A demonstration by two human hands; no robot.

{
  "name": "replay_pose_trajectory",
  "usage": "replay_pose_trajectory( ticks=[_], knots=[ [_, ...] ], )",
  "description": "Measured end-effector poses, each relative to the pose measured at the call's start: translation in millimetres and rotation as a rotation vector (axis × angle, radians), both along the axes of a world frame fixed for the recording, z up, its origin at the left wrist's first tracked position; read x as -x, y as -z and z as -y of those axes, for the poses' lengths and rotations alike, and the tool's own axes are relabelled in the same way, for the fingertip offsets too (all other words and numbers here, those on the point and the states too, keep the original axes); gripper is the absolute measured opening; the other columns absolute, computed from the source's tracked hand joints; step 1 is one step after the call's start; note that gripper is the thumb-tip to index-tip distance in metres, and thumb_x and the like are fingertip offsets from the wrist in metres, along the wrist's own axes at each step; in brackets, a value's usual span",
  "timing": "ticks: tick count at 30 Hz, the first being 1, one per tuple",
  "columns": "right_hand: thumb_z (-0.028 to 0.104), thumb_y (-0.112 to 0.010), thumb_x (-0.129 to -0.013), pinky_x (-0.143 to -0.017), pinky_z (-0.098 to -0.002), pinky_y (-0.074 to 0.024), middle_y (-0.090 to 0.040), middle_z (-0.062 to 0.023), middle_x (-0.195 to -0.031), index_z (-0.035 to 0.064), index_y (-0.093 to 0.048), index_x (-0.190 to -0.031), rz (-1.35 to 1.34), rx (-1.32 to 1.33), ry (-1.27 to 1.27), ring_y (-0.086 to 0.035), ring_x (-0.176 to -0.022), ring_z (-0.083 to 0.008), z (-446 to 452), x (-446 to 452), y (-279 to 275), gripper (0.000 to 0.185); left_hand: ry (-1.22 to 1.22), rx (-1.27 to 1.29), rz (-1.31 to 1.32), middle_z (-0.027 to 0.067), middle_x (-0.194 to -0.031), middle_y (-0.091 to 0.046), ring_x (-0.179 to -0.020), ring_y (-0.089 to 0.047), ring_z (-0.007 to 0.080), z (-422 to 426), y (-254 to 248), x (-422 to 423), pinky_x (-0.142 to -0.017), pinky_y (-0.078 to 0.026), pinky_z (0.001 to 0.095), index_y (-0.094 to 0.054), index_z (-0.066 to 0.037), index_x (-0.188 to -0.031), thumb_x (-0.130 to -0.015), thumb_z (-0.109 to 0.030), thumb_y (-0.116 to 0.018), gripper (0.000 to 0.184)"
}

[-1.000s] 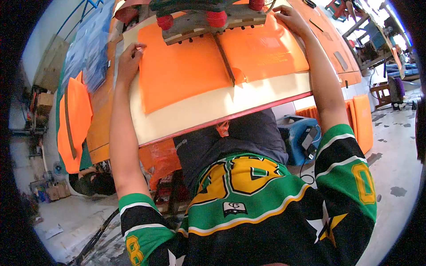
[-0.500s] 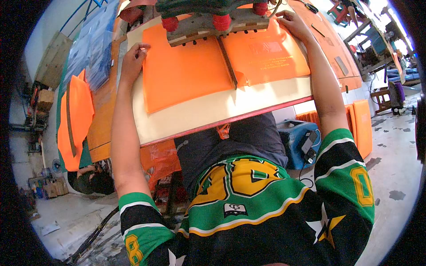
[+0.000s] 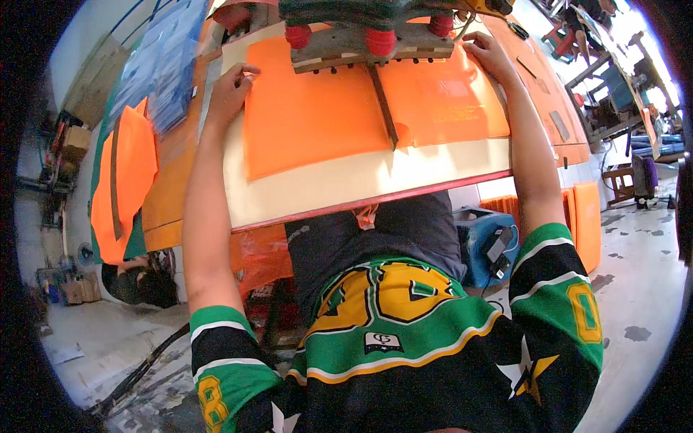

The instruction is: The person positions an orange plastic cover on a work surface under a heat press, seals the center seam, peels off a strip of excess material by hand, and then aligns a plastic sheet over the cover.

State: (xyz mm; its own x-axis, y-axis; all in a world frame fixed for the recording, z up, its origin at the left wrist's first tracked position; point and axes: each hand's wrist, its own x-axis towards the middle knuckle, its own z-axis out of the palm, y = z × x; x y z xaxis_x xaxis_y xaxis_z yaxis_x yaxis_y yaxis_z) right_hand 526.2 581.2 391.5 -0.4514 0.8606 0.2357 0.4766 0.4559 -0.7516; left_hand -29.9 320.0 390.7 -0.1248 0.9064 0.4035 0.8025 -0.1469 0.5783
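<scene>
Head view: Our left hand and right hand flank an orange sheet lying on a pale board, partly beneath a press. Our fingers curl loosely at its edges; whether they pinch it, we cannot tell.

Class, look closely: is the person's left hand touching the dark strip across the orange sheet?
Apart. The head view shows a wide stretch of orange sheet between the left hand and dark strip.
</scene>
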Motion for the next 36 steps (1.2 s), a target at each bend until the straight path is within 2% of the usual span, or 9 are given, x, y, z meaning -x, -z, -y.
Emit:
replay_pose_trajectory(
  ticks=[2,12,14,18,20,26,30,32,36],
  knots=[
    [0.023,-0.068,-0.093,-0.073,-0.0301,-0.0503,-0.067,-0.0052,-0.09,-0.0049,-0.066,-0.124,0.007,-0.003,-0.005,-0.061,-0.08,-0.0133,0.2,1.6,-1.8,0.041,0.026,-0.005,0.108,-0.0005,-0.07,-0.053,-0.065,-0.049,0.0101,-3.1,5.9,3.2,-0.061,-0.042,0.0299,-0.073,-0.007,-0.112,-0.098,-0.013,-0.062,0.019],
    [0.023,-0.066,-0.097,-0.071,-0.0291,-0.0494,-0.067,-0.0033,-0.089,-0.0033,-0.068,-0.123,-0.027,-0.001,-0.001,-0.059,-0.078,-0.0116,-2.5,0.3,4.9,0.037,0.049,-0.027,0.008,-0.0003,-0.073,-0.055,-0.069,-0.051,0.0098,-3.6,3.6,7.9,-0.065,-0.043,0.0289,-0.072,-0.006,-0.111,-0.097,-0.012,-0.061,0.019],
    [0.023,-0.066,-0.097,-0.071,-0.0287,-0.0492,-0.066,-0.0028,-0.088,-0.0029,-0.068,-0.123,-0.047,-0.022,-0.005,-0.058,-0.078,-0.0114,-3.9,-1.0,6.7,0.036,0.016,0.086,0.007,0.0088,-0.107,-0.075,-0.094,-0.066,0.0202,-4.3,3.9,10.7,-0.086,-0.051,0.0359,-0.072,-0.007,-0.117,-0.101,-0.02,-0.062,0.023],
    [0.022,-0.066,-0.096,-0.07,-0.0289,-0.0488,-0.066,-0.0024,-0.088,-0.0022,-0.068,-0.122,-0.028,-0.035,-0.003,-0.058,-0.077,-0.0112,-3.1,-0.6,6.2,0.036,-0.003,0.09,0.015,0.0083,-0.106,-0.074,-0.093,-0.065,0.0182,-2.5,0.8,5.4,-0.086,-0.051,0.0344,-0.072,-0.007,-0.117,-0.1,-0.018,-0.062,0.022],
    [0.022,-0.066,-0.096,-0.07,-0.0289,-0.0488,-0.066,-0.0023,-0.088,-0.002,-0.068,-0.122,-0.042,-0.02,-0.008,-0.058,-0.077,-0.0112,-6.9,-2.1,8.2,0.036,0.02,0.019,0.029,0.0018,-0.08,-0.064,-0.072,-0.055,0.0103,-3.5,2.1,4.6,-0.069,-0.045,0.0292,-0.072,-0.005,-0.111,-0.097,-0.011,-0.061,0.019],
    [0.021,-0.066,-0.095,-0.074,-0.0283,-0.0486,-0.066,-0.0023,-0.09,-0.0037,-0.067,-0.122,-0.03,0.007,0.014,-0.058,-0.081,-0.0106,9.8,1.1,-3.4,0.037,0.01,-0.003,0.14,0.0015,-0.079,-0.064,-0.071,-0.053,0.0096,-5.2,6.8,-0.5,-0.068,-0.045,0.0293,-0.072,-0.005,-0.111,-0.098,-0.011,-0.062,0.017],
    [0.019,-0.066,-0.095,-0.074,-0.028,-0.0479,-0.067,-0.0031,-0.092,-0.004,-0.068,-0.12,-0.03,-0.022,-0.011,-0.058,-0.082,-0.0102,10.3,3.3,-4.2,0.035,0.061,-0.047,0.073,0.0031,-0.078,-0.063,-0.072,-0.054,0.01,-6.7,5.0,4.6,-0.068,-0.046,0.0303,-0.07,-0.005,-0.112,-0.098,-0.012,-0.063,0.017],
    [0.019,-0.067,-0.094,-0.074,-0.0279,-0.0479,-0.067,-0.0034,-0.092,-0.0039,-0.069,-0.12,-0.043,-0.006,0.019,-0.058,-0.082,-0.0102,13.7,5.4,-4.4,0.034,-0.07,0.054,0.061,0.006,-0.079,-0.063,-0.073,-0.057,0.0132,-0.1,-1.2,-1.1,-0.07,-0.047,0.0327,-0.064,-0.004,-0.112,-0.098,-0.013,-0.064,0.017],
    [0.023,-0.069,-0.095,-0.073,-0.0279,-0.0483,-0.068,-0.0039,-0.089,-0.004,-0.069,-0.119,-0.097,-0.009,0.039,-0.06,-0.08,-0.0114,16.7,3.5,-3.7,0.036,-0.131,-0.066,-0.048,0.0084,-0.077,-0.061,-0.072,-0.059,0.0175,2.0,6.8,0.2,-0.068,-0.048,0.0363,-0.057,-0.003,-0.112,-0.096,-0.014,-0.065,0.021]
  ],
)
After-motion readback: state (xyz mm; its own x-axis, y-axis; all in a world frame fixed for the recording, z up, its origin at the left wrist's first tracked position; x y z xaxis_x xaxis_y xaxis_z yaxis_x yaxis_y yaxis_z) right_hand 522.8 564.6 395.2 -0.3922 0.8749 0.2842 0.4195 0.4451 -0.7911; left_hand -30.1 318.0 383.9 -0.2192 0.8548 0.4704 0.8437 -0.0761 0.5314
